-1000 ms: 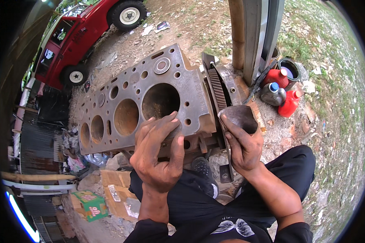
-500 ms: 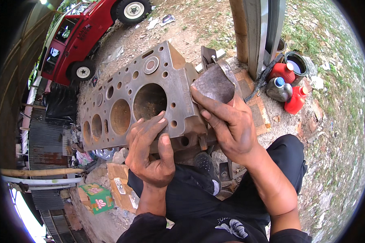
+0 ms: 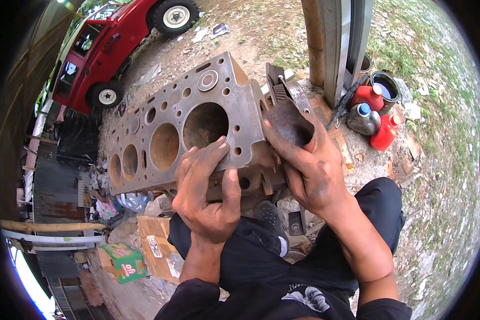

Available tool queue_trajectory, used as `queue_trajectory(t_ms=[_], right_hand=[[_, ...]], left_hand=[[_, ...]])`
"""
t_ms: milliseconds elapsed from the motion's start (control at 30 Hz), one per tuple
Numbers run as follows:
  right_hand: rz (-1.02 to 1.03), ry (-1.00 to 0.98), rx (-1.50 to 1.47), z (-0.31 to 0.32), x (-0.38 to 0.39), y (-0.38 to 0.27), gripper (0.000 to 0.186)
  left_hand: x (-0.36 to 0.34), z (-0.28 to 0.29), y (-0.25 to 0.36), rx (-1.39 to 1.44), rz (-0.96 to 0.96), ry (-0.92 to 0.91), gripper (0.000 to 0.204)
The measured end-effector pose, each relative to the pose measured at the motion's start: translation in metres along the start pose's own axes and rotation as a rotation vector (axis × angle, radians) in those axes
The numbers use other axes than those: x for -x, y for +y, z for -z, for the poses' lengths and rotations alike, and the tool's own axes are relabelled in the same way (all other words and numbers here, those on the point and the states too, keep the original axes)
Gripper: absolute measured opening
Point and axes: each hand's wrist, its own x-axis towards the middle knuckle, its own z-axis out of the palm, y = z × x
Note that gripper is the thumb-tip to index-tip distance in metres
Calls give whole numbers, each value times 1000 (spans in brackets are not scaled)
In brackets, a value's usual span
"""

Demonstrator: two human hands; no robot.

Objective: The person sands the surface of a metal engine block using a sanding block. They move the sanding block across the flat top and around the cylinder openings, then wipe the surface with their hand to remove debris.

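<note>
A large engine block (image 3: 170, 114) with several round cylinder bores lies in front of me, its flat machined face toward me. My left hand (image 3: 208, 189) rests at the block's near edge, fingers stretched over the rim just below the largest visible bore (image 3: 206, 127) and thumb held apart; nothing shows in it. At the block's right end, my right hand (image 3: 316, 170) pinches a curled, dark grey-brown sheet (image 3: 289, 124) that looks like sandpaper, between thumb and fingers. Its forefinger lies along the sheet's edge beside the block's end face.
Behind the sheet stands a dark toothed metal part (image 3: 279, 85). A metal post (image 3: 340, 50) rises beyond it, with red jugs (image 3: 369, 97), a grey jug (image 3: 364, 120) and an open can (image 3: 385, 85) at its foot. A green box (image 3: 124, 262) sits lower left; a red vehicle (image 3: 98, 58) stands behind.
The block and my left hand appear slightly farther right in view. The sheet in my right hand has shifted right and down and is curled more, its face now darker.
</note>
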Motion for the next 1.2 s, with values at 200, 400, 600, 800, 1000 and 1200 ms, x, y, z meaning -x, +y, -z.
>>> queue_trajectory(t_ms=[200,400,600,800,1000,1200], right_hand=[[47,-47,33,7,-2,-6,56],[47,-57,40,9,2,-7,54],[38,-34,34,8,-6,3,54],[-49,134,-13,13,-1,-6,39],[-145,156,-35,8,14,-2,29],[-270,118,-76,4,18,-6,29]], left_hand=[[2,-2,5,22,74,45,34],[5,-6,3,1,43,48,46],[4,-3,8,-183,-37,-121,70],[2,5,-1,-20,-25,-48,68],[6,4,-5,-2,-42,-45,59],[8,7,-3,61,18,-20,58]])
